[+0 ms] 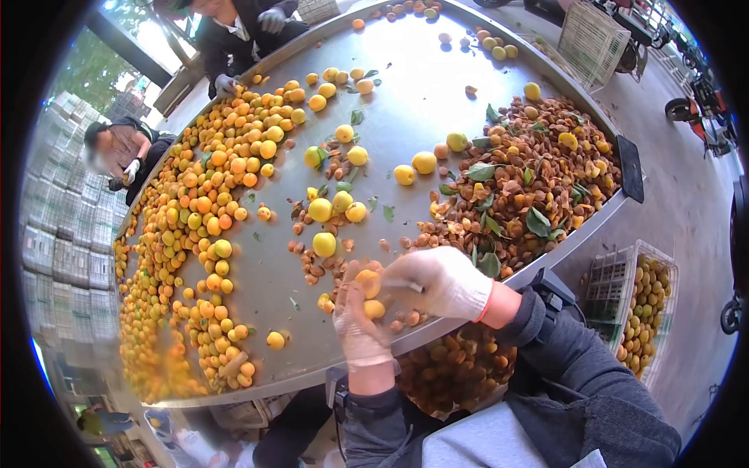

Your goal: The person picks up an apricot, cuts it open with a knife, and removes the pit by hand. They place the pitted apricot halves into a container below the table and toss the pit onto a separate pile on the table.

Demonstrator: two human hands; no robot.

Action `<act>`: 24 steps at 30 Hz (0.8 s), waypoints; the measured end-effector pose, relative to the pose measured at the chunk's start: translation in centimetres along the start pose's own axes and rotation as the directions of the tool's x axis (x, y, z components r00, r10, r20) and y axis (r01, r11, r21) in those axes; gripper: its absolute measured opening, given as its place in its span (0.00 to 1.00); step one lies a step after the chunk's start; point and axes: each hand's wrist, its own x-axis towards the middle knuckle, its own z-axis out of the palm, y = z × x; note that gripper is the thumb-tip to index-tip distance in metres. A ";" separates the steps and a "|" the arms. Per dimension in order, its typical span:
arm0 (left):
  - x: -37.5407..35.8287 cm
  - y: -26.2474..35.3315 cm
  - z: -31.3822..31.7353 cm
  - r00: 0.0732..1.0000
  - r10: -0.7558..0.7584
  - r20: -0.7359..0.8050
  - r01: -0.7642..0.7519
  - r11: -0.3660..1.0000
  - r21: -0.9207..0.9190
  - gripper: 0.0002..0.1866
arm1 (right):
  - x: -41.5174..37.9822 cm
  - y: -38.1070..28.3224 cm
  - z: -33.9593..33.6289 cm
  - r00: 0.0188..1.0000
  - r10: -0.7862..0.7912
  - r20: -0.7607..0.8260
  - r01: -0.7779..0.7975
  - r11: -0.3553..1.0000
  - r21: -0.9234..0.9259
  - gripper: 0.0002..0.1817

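Note:
My left hand [360, 331], in a pale glove, is closed around an orange-yellow apricot [368, 283] near the table's front edge. A second yellow apricot [374, 310] shows beside its fingers. My right hand [451, 285], in a white knitted glove, is closed right next to that fruit. A short, pale, stick-like tool [407, 286] pokes out of its fist; motion blur hides its kind. Around my hands lie brown apricot pits [312, 269] and a few yellow-green apricots [324, 244]. To the right is a heap of brown pits and scraps [530, 179] mixed with leaves.
Many whole apricots [226, 164] cover the left of the metal table [413, 86]. Crates of fruit stand below: one crate [647, 312] at right, another container of fruit [456, 366] under the front edge. Gloved co-workers [242, 39] are across the table and at left [121, 152].

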 end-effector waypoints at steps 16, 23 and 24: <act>12.8 -1.2 9.5 0.796 0.330 0.507 -0.567 0.114 0.816 0.25 | -2.1 1.3 -12.1 0.600 0.744 -0.296 -0.101 0.437 0.894 0.08; 16.4 -3.7 12.5 0.857 0.251 0.450 -0.435 -0.117 0.893 0.25 | -2.8 2.1 -12.6 0.664 0.696 -0.272 -0.047 0.402 0.914 0.08; 15.9 -3.6 11.7 0.859 0.249 0.447 -0.431 -0.120 0.895 0.25 | -2.9 1.9 -12.6 0.685 0.686 -0.246 -0.068 0.397 0.915 0.08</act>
